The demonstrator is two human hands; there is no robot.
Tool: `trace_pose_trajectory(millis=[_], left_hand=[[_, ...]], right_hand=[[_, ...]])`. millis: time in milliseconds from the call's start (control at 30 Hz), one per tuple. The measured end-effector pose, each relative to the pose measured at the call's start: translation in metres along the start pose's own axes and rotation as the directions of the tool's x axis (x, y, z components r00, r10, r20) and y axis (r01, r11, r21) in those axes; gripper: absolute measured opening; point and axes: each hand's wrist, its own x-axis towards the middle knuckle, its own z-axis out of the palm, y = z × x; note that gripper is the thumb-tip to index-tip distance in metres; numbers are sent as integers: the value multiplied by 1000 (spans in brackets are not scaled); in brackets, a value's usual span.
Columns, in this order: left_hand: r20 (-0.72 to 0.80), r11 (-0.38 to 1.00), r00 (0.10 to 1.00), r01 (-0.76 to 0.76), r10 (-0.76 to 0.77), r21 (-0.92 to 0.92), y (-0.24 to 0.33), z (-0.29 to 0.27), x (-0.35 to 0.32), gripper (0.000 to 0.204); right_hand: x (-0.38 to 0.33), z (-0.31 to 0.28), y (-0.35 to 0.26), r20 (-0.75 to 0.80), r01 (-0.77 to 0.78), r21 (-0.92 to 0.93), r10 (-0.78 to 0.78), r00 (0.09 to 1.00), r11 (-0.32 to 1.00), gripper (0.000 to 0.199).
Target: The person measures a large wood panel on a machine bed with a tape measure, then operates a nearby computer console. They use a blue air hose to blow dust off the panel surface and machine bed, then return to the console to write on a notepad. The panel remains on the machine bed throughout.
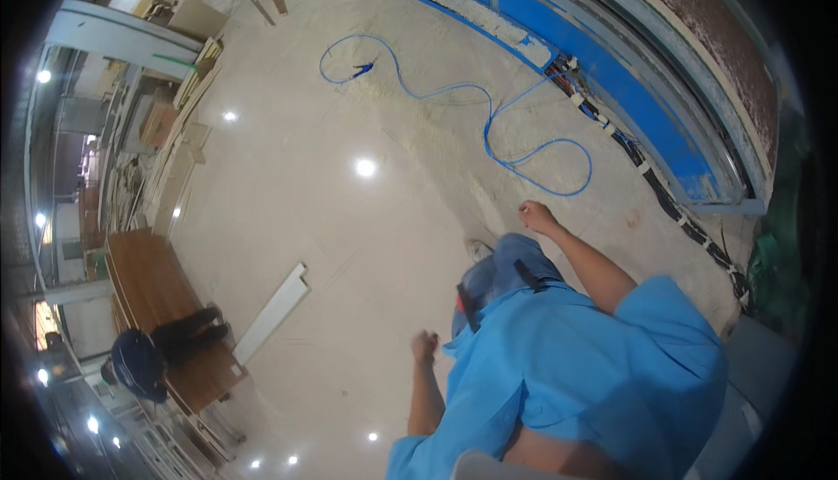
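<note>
My left hand (425, 346) hangs beside my body over the pale floor, its fingers curled into a loose fist. On the other side, my right hand (536, 217) is held out past my knee, also with curled fingers. Nothing shows in either hand, and neither touches anything. Nearest to the right hand is a thin blue air hose (587, 174), looped on the dusty floor, with a dark blue nozzle (363, 70) at its far end.
A long blue machine (650, 118) runs along the right, with a black cable bundle (668, 201) at its foot. A white board (272, 310) lies on the floor to the left. Beyond it, a person in dark clothes (140, 365) bends at a stack of brown panels (148, 275).
</note>
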Motion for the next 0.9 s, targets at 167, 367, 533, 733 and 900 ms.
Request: trace_pose_trajectory(millis=[167, 367, 533, 733, 900], left_hand=[[181, 775, 767, -631, 616, 38, 357, 112, 27, 28], [571, 378, 586, -809, 574, 450, 562, 308, 124, 35], [829, 161, 214, -975, 517, 151, 609, 467, 250, 34], [814, 499, 376, -858, 443, 125, 648, 506, 327, 29], [683, 540, 432, -839, 589, 65, 677, 502, 351, 28]], right_hand=[[89, 9, -51, 37, -332, 149, 330, 943, 931, 25], [338, 46, -96, -78, -290, -237, 280, 957, 927, 34], [640, 140, -206, -29, -125, -396, 124, 992, 910, 43], [1008, 269, -342, 229, 287, -456, -201, 953, 842, 63], [1169, 349, -399, 220, 313, -439, -237, 946, 842, 74]])
